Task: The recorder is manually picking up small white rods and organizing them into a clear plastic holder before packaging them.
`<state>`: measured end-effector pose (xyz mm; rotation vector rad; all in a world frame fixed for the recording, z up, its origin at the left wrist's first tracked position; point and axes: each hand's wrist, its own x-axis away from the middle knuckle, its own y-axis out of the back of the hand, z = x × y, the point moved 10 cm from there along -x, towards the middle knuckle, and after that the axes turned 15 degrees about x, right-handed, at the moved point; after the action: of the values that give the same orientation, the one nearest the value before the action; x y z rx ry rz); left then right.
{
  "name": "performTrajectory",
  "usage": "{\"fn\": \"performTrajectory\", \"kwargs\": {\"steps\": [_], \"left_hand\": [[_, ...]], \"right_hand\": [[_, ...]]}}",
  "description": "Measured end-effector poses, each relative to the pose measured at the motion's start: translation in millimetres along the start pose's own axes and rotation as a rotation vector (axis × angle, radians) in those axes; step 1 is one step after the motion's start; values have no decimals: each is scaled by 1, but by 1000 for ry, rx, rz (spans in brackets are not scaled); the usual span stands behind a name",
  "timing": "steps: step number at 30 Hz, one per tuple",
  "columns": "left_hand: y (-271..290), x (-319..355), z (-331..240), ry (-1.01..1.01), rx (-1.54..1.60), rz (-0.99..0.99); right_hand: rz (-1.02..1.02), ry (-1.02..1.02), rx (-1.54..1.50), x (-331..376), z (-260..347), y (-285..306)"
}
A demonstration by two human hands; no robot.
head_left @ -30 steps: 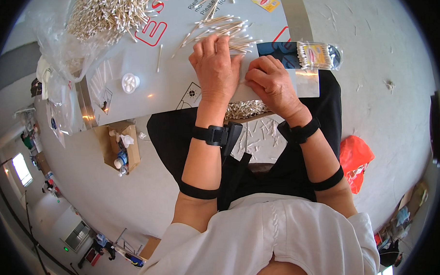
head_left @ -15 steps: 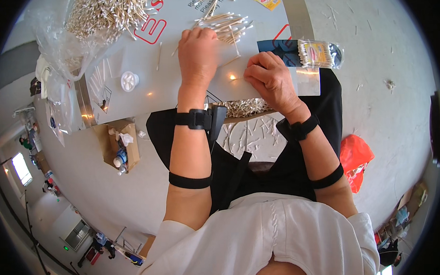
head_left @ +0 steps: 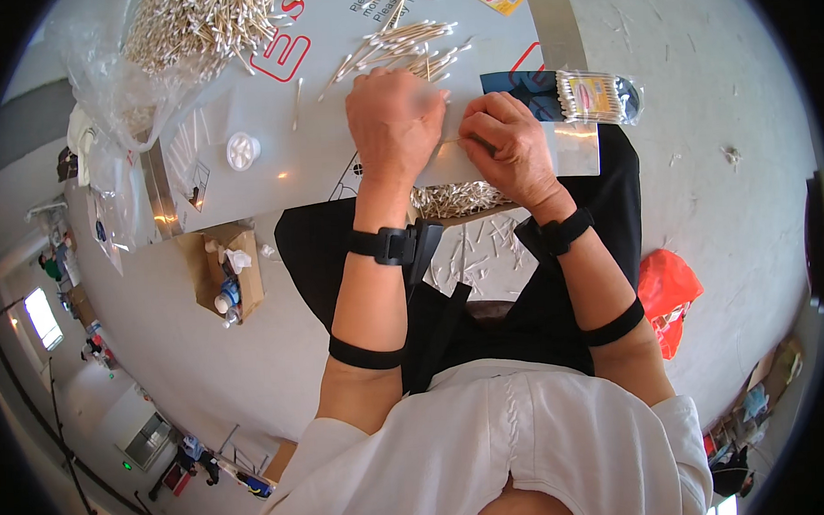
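Loose cotton swabs point(head_left: 411, 41) lie in a spread pile on the grey tabletop point(head_left: 322, 152). My left hand point(head_left: 395, 122) is just on the near side of this pile, its back up. Its fingers are smeared by motion and partly hidden, so what they hold cannot be seen. To the right, my right hand point(head_left: 510, 147) is closed in a pinch near the table's front edge. Whatever sits between its thumb and fingers is too small or hidden to name. Beyond it, a clear packet of cotton swabs point(head_left: 592, 97) lies on a dark blue strip point(head_left: 524, 92).
A large heap of swabs point(head_left: 200, 33) in a clear plastic bag point(head_left: 92, 51) occupies the far left. A small round white tub point(head_left: 242, 152) and a single swab point(head_left: 298, 105) lie nearer. Below the edge are more swabs point(head_left: 457, 201), a cardboard box point(head_left: 204, 274) and a red bag point(head_left: 669, 289).
My left hand has moved right and nearer to me, off the left part of the swab pile and closer to my right hand. My right hand has barely shifted and stays pinched.
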<state>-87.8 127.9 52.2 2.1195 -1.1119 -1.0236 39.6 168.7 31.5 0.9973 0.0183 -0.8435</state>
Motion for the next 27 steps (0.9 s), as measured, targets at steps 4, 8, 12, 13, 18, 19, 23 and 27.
{"fn": "performTrajectory", "kwargs": {"steps": [4,8,12,13,18,19,23,27], "left_hand": [[-9,-7,5,-41,-21,-16],[2,-10,17,11,52,14],[-3,0,20,77,116,231],[3,3,23,109,156,154],[24,19,44,213,93,-78],[24,20,44,202,84,-84],[14,23,40,187,90,13],[12,29,42,175,117,11]], "right_hand": [[-17,10,-5,-1,4,-1],[6,2,8,0,2,-2],[3,2,3,-1,1,-1],[-5,-1,-2,-1,2,0],[-1,-3,-1,-2,3,0],[7,-10,0,-2,2,-1],[3,-6,6,-2,2,-2],[-9,0,14,-2,2,-1]]}}
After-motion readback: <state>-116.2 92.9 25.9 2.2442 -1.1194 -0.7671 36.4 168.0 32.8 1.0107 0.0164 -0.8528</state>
